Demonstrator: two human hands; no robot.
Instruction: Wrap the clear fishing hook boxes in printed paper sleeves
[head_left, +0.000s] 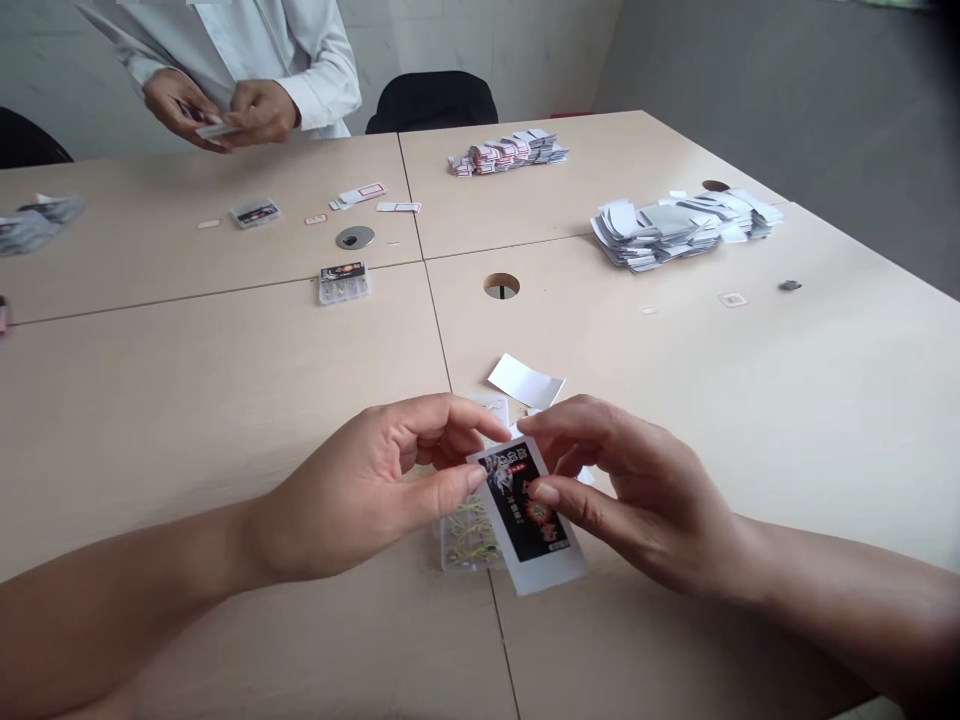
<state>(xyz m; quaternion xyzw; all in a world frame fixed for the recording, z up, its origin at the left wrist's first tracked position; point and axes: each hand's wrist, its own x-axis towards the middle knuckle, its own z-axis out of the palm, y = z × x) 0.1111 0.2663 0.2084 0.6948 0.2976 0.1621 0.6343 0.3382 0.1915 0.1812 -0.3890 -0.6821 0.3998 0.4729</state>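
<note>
My left hand pinches the left edge of a label between thumb and fingers. This label has a black printed panel with red and white lettering on white backing paper, and it is tilted. On its right side, my right hand grips it too, thumb on the printed face. Below the label, partly covered by it and my hands, a clear plastic box lies on the table, with yellow-green strands inside. Just beyond my fingers is a blank white slip of paper.
Stacks of white labels and red-edged labels lie farther back. Two clear boxes with black labels stand left of a round table hole. Across the table, a person in a white shirt handles a card.
</note>
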